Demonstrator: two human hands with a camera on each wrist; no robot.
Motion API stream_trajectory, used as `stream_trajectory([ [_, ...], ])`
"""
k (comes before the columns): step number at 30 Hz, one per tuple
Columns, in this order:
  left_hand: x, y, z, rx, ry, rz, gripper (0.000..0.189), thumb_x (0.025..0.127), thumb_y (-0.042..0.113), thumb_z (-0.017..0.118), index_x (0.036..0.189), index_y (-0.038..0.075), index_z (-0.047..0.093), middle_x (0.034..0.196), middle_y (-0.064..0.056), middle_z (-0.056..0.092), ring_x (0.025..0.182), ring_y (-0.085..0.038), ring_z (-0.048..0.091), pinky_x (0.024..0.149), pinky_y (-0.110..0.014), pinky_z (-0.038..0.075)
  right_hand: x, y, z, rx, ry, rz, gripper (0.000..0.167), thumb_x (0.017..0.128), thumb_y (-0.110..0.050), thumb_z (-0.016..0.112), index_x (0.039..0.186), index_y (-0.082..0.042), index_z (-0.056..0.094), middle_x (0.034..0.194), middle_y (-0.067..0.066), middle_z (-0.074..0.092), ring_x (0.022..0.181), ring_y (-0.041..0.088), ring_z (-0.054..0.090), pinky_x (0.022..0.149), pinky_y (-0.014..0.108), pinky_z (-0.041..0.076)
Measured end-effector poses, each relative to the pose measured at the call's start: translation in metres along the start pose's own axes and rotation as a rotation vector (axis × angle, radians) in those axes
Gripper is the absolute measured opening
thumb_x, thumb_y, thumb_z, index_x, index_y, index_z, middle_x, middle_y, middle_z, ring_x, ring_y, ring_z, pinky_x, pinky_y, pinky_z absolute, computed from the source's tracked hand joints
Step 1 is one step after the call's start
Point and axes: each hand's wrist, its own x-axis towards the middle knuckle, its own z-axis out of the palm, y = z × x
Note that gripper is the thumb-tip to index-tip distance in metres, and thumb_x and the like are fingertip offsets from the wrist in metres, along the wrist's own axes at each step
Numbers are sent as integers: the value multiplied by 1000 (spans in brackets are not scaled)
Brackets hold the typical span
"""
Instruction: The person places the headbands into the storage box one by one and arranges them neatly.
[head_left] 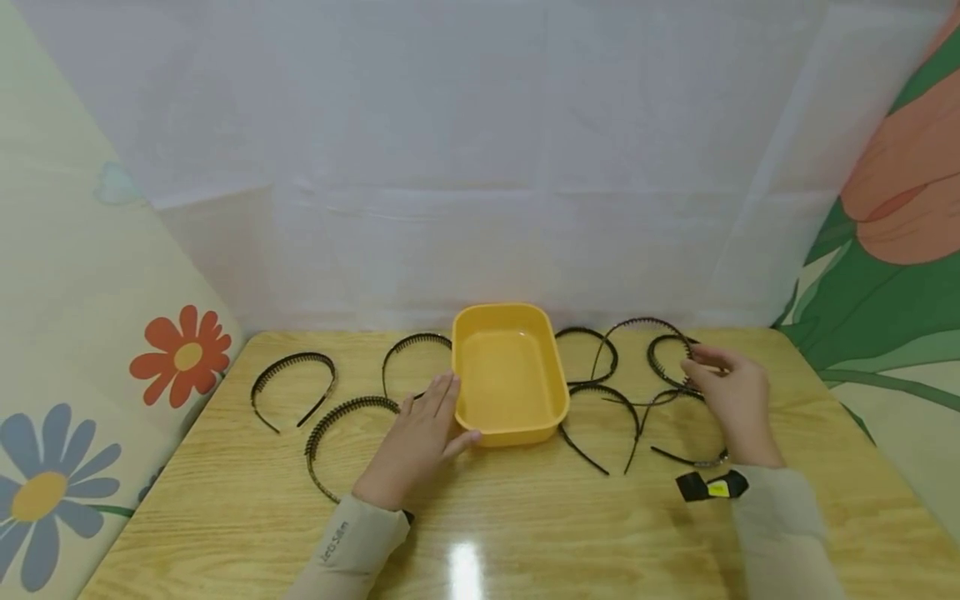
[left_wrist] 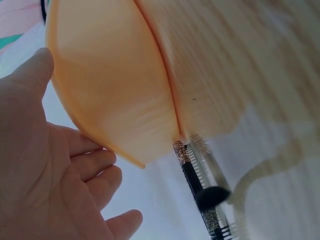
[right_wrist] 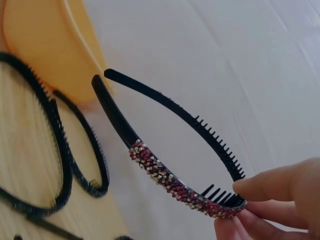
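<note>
My right hand (head_left: 733, 404) pinches a black toothed headband (right_wrist: 167, 182) between thumb and fingers. Red and silver stones cover part of its outer side, and its two ends point toward the tub in the right wrist view. A yellow plastic tub (head_left: 510, 379) sits mid-table with nothing inside. Along its left side lies my left hand (head_left: 416, 440), fingers extended, with fingertips and thumb at the rim. Just below that hand's fingers, in the left wrist view, a glittery black headband (left_wrist: 185, 165) appears beside the tub.
Left of the tub rest a headband (head_left: 296, 358) at the far left and a larger one (head_left: 352, 406) nearer me. Several more, including one headband (head_left: 600, 389), overlap on the right. A white cloth (head_left: 480, 167) hangs behind the wooden table (head_left: 562, 517).
</note>
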Motion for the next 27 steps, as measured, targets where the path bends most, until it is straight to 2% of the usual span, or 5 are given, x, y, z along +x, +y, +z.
stream_trajectory([
  [4, 0, -1, 0, 11, -17, -4, 88, 102, 54, 51, 159, -5, 18, 166, -23, 18, 153, -36, 17, 120, -65, 19, 3, -10, 9, 66, -55, 6, 46, 99, -24, 68, 139, -2, 61, 134, 21, 62, 80, -2, 69, 73, 15, 57],
  [11, 1, -2, 2, 16, -26, -6, 89, 102, 55, 51, 159, -5, 18, 166, -23, 18, 153, -37, 18, 120, -65, 19, 4, -29, 29, 135, -147, 14, 45, 98, -22, 69, 139, -4, 61, 131, 18, 62, 87, -1, 68, 83, 21, 59],
  [16, 1, -2, 1, 18, -29, -8, 89, 102, 55, 51, 159, -5, 17, 166, -22, 17, 153, -36, 17, 120, -65, 19, 5, -40, 44, 133, -198, -8, 44, 98, -25, 70, 137, -6, 63, 128, 15, 64, 100, 17, 71, 91, 30, 59],
  [22, 1, -1, 1, 31, -26, -8, 90, 102, 55, 51, 159, -5, 17, 166, -22, 18, 153, -36, 17, 120, -65, 19, 8, -50, 66, 129, -241, -92, 37, 98, -16, 68, 132, -2, 66, 125, 20, 66, 106, 35, 69, 86, 33, 61],
  [27, 0, -1, 1, 30, -27, -11, 90, 102, 56, 50, 159, -4, 16, 166, -22, 17, 153, -36, 17, 120, -64, 18, 10, -55, 88, 114, -270, -130, 33, 97, -10, 68, 128, 3, 68, 121, 23, 68, 99, 33, 71, 82, 34, 62],
])
